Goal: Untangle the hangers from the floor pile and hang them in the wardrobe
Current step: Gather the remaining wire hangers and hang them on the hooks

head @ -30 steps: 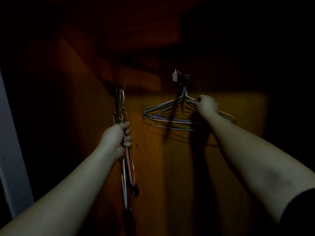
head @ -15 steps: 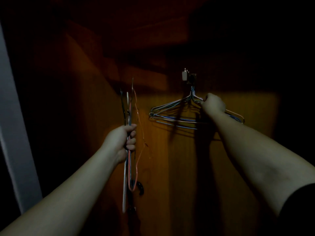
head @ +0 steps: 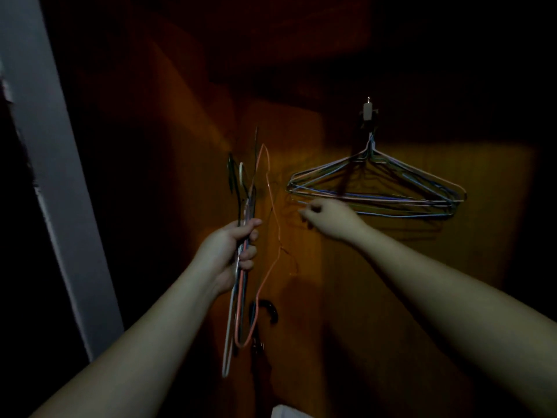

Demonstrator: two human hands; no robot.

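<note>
Mid-hanging: left hand (head: 233,254) gripped hanger bundle (head: 245,267); right hand (head: 327,220), loosely curled and empty, probably should next pinch one free for the hook (head: 368,114).

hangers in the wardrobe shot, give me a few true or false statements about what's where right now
1. The left hand grips a bundle of wire hangers. True.
2. The hook on the wooden back panel is bare. False: a stack of hung hangers hangs from it.
3. The right hand grips the hung stack at its top. False: it is at the stack's lower left corner, fingers curled; what it holds is unclear.
4. An orange hanger sticks out of the bundle. True.
</note>
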